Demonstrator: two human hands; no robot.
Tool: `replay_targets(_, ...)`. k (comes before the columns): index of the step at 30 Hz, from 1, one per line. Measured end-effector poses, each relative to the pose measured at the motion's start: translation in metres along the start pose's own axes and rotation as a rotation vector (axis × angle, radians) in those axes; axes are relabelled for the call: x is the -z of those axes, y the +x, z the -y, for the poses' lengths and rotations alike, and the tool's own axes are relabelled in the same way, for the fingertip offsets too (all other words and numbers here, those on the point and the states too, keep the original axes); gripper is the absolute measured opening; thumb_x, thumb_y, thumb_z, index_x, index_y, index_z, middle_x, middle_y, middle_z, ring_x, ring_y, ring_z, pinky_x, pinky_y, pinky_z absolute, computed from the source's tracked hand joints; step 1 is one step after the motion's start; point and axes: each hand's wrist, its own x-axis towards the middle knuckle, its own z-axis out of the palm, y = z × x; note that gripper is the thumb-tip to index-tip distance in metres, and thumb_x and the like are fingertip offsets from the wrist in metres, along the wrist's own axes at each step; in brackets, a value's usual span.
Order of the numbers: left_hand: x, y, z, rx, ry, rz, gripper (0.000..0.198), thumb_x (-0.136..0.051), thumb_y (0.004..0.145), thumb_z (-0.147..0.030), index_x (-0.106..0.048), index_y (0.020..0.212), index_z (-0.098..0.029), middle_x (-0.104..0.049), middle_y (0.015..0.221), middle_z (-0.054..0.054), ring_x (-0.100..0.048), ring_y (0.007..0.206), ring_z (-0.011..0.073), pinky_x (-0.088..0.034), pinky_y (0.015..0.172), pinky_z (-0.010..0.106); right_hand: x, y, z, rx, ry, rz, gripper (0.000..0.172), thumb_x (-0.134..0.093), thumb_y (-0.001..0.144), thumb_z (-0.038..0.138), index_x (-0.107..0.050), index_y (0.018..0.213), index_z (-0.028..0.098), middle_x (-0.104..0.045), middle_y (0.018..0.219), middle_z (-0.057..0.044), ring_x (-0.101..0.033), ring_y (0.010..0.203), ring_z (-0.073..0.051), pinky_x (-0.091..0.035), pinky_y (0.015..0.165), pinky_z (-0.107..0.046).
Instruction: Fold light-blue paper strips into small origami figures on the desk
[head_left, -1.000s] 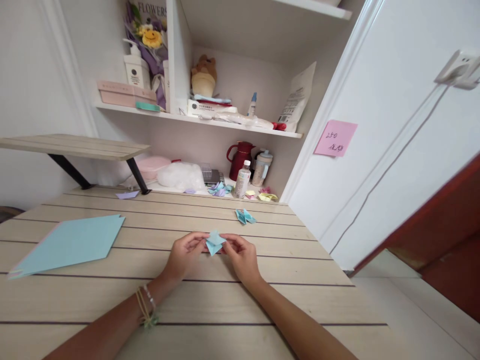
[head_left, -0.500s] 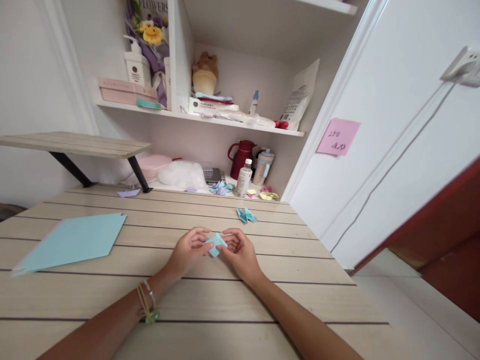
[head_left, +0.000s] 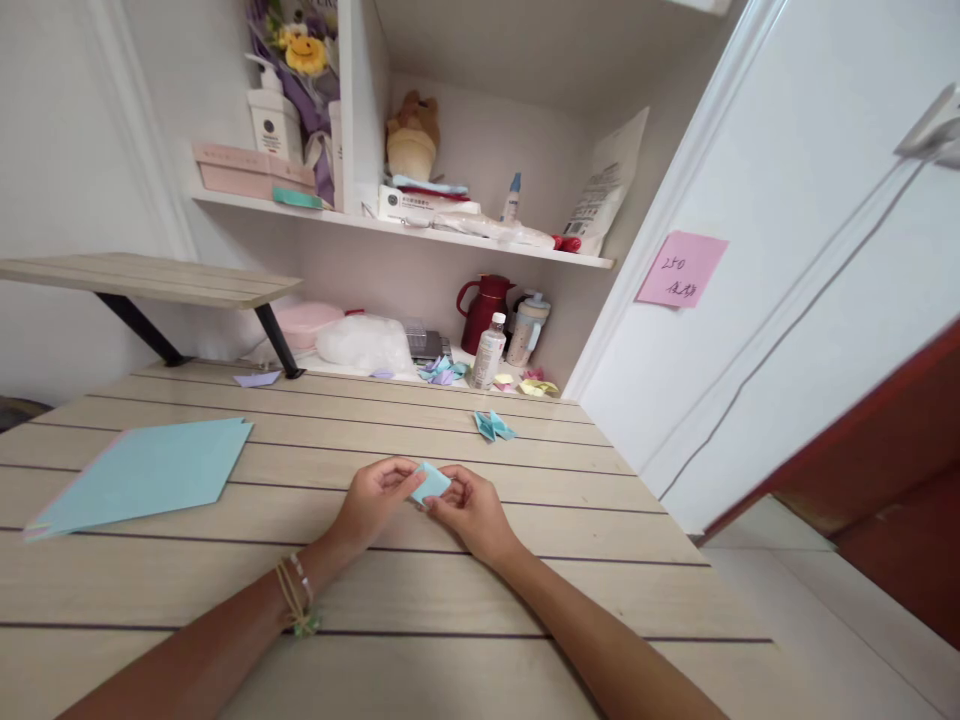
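A small folded piece of light blue paper (head_left: 432, 482) is held between my two hands, just above the slatted wooden table (head_left: 420, 600). My left hand (head_left: 376, 498) pinches its left side, thumb on top and fingers curled behind. On the other side my right hand (head_left: 471, 508) grips the lower right edge, its thumb near the bottom corner. The fingers behind the paper are partly hidden. Beyond my hands lies a blue folded-paper figure (head_left: 493, 426). To the left rests a stack of light blue paper sheets (head_left: 150, 475).
A small raised wooden shelf (head_left: 150, 278) on black legs stands at the back left. Along the back are a clear bottle (head_left: 488, 352), a red thermos jug (head_left: 484, 312), a light tumbler (head_left: 528, 328) and several folded papers (head_left: 444, 371). A pink note (head_left: 682, 269) sticks to the wall.
The folded paper has turned slightly between my fingers. My right thumb has shifted down and left toward its lower corner, and the left thumb has moved up. The camera view has shifted slightly.
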Motion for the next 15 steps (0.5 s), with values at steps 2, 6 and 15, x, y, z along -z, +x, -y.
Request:
replay_targets(2, -0.001, 0.0, 0.0, -0.008, -0.015, -0.024, 0.02, -0.067, 0.065, -0.026, -0.063, 0.081, -0.014, -0.069, 0.077, 0.004, -0.063, 0.067, 0.0165, -0.051, 0.063, 0.025, 0.001, 0.0, -0.001, -0.01, 0.006, -0.017, 0.035, -0.068, 0.064, 0.027, -0.051, 0.094, 0.019, -0.063, 0.062, 0.002, -0.06, 0.057, -0.014, -0.046, 0.053, -0.023)
replay_targets(6, 0.002, 0.001, 0.0, -0.054, -0.09, -0.079, 0.02, -0.067, 0.065, -0.023, -0.058, 0.082, -0.017, -0.066, 0.071, 0.0, -0.063, 0.067, 0.015, -0.05, 0.062, 0.024, 0.006, -0.003, 0.004, 0.025, 0.05, -0.001, 0.057, -0.068, 0.066, 0.026, -0.039, 0.115, 0.023, -0.062, 0.061, 0.005, -0.063, 0.059, -0.015, -0.048, 0.056, -0.025)
replay_targets(15, 0.01, -0.001, -0.009, 0.058, -0.107, 0.088, 0.031, -0.073, 0.057, -0.022, -0.065, 0.085, -0.012, -0.07, 0.088, 0.009, -0.064, 0.081, 0.0212, -0.051, 0.072, 0.031, 0.019, -0.001, 0.012, 0.153, -0.04, 0.04, 0.024, -0.067, 0.067, 0.031, -0.067, 0.089, 0.022, -0.068, 0.08, -0.003, -0.062, 0.073, -0.018, -0.048, 0.07, -0.031)
